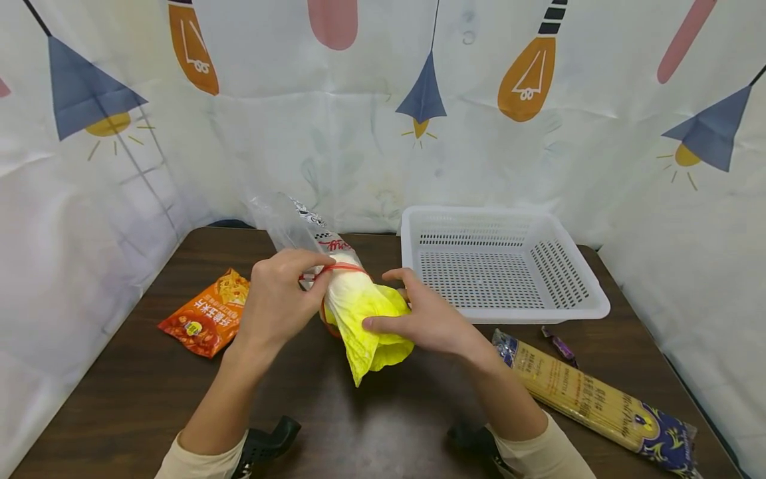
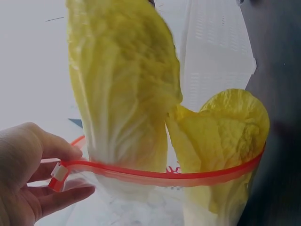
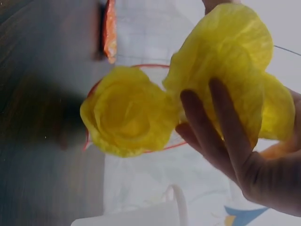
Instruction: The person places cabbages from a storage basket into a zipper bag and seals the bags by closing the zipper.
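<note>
A: What is the left hand (image 1: 284,293) doing?

B: It's pinching the red zip edge (image 2: 141,175) of a clear bag (image 1: 275,216), its grip clamping right by a white slider (image 2: 59,170).

A: And the right hand (image 1: 427,319)?

B: Its grip is clamping one cabbage head (image 3: 235,47) by the yellow leaves, the thumb pressing on one side and the fingers (image 3: 228,113) on the other.

A: So where is the cabbage sitting?

B: That one and a second cabbage head (image 3: 127,110) are standing side by side in the bag's mouth. From the head view, the yellow leaves are poking out toward five o'clock, while the bag's far end is pointing between ten and eleven.

A: What's lying around it on the counter (image 1: 365,439)?

B: Taking the bag as centre, an orange snack packet (image 1: 206,313) is lying at nine o'clock. A white basket (image 1: 595,313) is standing near three, a noodle packet (image 1: 586,392) is lying around four, and a small purple wrapper (image 1: 560,347) is resting just beside that packet.
</note>
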`<state>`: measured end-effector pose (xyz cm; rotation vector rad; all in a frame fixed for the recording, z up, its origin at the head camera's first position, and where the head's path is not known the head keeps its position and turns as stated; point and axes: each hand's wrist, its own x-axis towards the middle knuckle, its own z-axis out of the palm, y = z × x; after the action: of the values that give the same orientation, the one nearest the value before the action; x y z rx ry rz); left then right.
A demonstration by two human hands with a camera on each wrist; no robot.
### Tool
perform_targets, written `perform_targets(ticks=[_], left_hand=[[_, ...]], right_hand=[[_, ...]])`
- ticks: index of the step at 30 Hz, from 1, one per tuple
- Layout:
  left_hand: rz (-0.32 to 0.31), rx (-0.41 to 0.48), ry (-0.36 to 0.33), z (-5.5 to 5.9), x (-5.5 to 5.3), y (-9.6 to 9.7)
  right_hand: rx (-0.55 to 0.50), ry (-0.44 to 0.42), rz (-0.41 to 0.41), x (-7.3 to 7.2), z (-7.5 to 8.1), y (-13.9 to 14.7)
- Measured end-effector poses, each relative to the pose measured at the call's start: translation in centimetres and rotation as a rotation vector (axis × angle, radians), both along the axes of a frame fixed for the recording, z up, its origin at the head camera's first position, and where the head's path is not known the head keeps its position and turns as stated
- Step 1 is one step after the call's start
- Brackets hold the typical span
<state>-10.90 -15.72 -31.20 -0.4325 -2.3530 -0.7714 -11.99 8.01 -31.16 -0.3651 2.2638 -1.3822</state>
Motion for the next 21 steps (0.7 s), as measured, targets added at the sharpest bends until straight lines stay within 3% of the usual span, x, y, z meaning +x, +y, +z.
perform_targets(ticks=[7, 15, 21], left_hand=[[-0.004, -0.016, 0.023, -0.1, -0.1, -0.1], [-0.020, -0.019, 0.054, -0.3, -0.3, 0.1], [-0.035, -0.022, 0.070, -0.4, -0.4, 0.2]], right_hand=[[0.137, 0.211, -0.091, 0.9, 0.0, -0.6], [0.180, 0.401, -0.125, 1.6, -0.1, -1.0], [0.187, 0.482, -0.147, 1.5, -0.4, -1.2]])
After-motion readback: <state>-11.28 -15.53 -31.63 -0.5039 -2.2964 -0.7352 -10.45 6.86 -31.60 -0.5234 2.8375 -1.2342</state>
